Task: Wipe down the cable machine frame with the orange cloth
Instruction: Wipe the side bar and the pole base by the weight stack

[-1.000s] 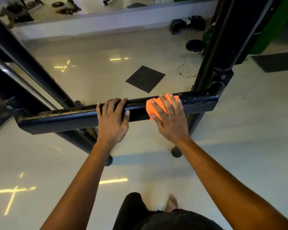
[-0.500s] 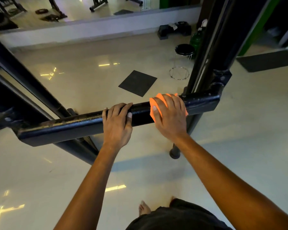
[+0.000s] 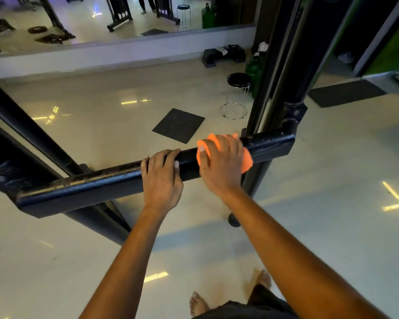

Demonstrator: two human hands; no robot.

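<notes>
Right hand (image 3: 221, 164) pressing orange cloth (image 3: 246, 161) flat on black crossbar (image 3: 90, 187) just beside upright post (image 3: 279, 88), fingers spread, left hand (image 3: 162, 176) with fingers curled over bar beside it, open glossy floor (image 3: 332, 169) beyond, stool (image 3: 237, 95) near post, no readable writing.

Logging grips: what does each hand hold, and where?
Left hand grips the bar near its middle. Right hand presses the cloth flat on the bar, near the upright.
</notes>
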